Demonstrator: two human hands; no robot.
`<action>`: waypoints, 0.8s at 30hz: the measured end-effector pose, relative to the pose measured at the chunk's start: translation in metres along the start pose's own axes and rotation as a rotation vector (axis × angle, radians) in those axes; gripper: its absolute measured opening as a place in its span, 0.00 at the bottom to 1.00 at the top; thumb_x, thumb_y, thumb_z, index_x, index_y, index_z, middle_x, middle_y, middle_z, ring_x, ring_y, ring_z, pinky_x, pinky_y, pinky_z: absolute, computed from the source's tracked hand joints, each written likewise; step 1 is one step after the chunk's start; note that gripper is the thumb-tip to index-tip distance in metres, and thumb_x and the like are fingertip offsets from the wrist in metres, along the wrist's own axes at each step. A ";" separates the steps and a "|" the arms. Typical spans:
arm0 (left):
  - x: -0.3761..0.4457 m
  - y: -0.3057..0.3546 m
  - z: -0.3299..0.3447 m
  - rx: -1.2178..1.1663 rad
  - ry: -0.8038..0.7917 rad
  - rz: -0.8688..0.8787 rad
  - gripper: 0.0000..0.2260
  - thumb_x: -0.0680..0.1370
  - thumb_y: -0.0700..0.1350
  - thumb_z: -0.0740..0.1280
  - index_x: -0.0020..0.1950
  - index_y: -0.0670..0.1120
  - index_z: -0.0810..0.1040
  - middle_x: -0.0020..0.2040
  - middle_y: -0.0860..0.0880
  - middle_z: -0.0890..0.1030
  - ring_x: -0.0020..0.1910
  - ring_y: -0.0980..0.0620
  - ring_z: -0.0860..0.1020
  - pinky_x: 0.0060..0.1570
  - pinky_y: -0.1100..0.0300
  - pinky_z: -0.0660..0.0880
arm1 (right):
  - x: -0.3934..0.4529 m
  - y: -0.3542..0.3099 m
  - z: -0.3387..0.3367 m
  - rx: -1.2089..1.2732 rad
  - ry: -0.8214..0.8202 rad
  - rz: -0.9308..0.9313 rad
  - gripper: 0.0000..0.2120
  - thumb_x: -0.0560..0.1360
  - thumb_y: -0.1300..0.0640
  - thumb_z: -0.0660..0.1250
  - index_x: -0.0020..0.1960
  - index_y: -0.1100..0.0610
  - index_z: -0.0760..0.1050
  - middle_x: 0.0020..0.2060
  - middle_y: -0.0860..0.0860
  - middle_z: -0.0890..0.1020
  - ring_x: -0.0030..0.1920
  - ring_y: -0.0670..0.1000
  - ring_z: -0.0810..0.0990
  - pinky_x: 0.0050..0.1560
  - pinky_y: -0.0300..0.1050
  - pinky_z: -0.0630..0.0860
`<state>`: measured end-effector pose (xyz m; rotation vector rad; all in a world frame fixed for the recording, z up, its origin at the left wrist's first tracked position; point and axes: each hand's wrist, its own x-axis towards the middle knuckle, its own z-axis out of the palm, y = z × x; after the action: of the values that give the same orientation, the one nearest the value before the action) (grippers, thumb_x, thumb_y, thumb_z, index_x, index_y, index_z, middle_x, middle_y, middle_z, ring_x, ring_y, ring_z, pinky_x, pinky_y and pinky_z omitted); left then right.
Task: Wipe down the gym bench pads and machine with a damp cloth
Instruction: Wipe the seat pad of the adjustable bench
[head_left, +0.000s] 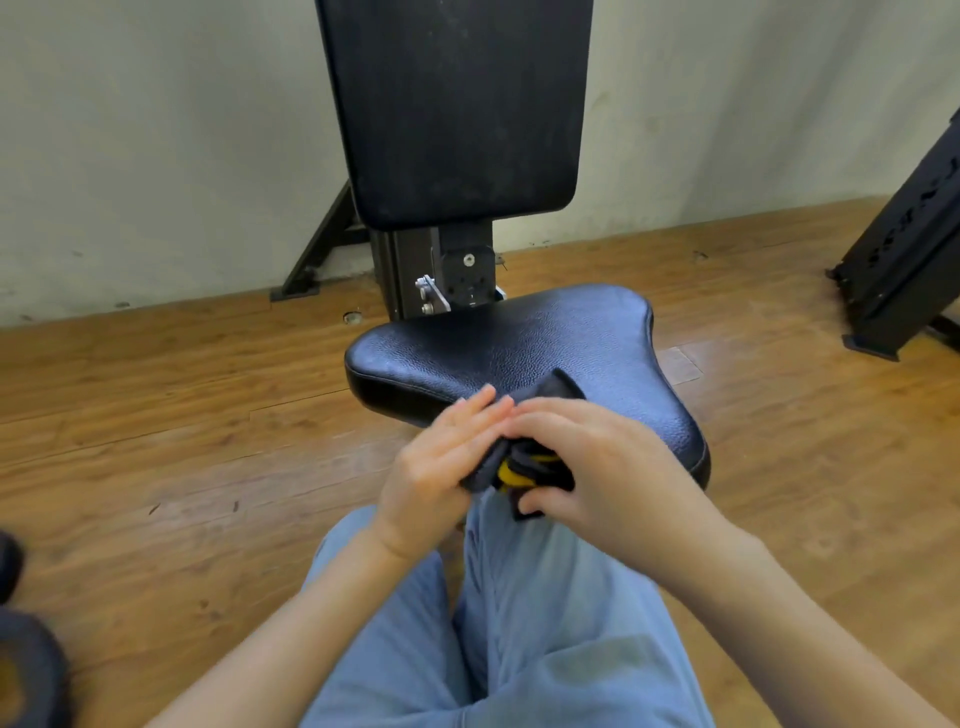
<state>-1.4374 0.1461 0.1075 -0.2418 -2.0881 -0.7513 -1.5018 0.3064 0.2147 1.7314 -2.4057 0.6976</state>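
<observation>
A black seat pad (545, 343) lies in front of me, with the tall black back pad (457, 109) upright behind it on a black metal post (415, 275). Both my hands hold a bunched dark grey and yellow cloth (514, 467) just above the seat's near edge. My left hand (441, 467) lies against the cloth's left side with fingers extended over it. My right hand (592, 467) wraps the cloth from the right, thumb tucked under. One corner of the cloth sticks up past my fingers.
A wooden floor (182, 415) surrounds the bench, with a pale wall behind. A black slanted machine frame (904, 249) stands at the right. Dark round weights (26, 660) sit at the lower left edge. My legs in light blue trousers (519, 623) are below my hands.
</observation>
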 end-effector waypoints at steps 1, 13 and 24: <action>0.001 -0.008 -0.006 0.032 0.009 -0.026 0.13 0.80 0.41 0.63 0.64 0.41 0.72 0.62 0.43 0.76 0.68 0.50 0.71 0.66 0.48 0.69 | 0.005 0.001 -0.004 0.053 -0.025 -0.021 0.21 0.57 0.53 0.72 0.50 0.55 0.80 0.50 0.48 0.83 0.50 0.47 0.78 0.52 0.34 0.67; 0.004 0.032 0.005 0.095 -0.066 -0.185 0.28 0.68 0.40 0.61 0.70 0.43 0.65 0.69 0.47 0.70 0.73 0.47 0.63 0.73 0.53 0.58 | 0.044 0.050 -0.042 0.412 0.208 0.243 0.16 0.71 0.65 0.70 0.40 0.42 0.77 0.38 0.39 0.81 0.40 0.38 0.80 0.48 0.30 0.75; 0.002 -0.018 -0.018 0.221 0.200 -0.503 0.24 0.72 0.38 0.57 0.68 0.36 0.70 0.68 0.44 0.71 0.73 0.48 0.61 0.71 0.50 0.61 | 0.063 0.080 -0.014 0.421 0.400 0.334 0.15 0.70 0.63 0.68 0.34 0.43 0.77 0.33 0.42 0.81 0.39 0.51 0.81 0.46 0.44 0.76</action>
<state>-1.4342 0.1213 0.1090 0.4784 -2.0338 -0.7867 -1.6000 0.2767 0.2237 1.1364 -2.3867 1.5225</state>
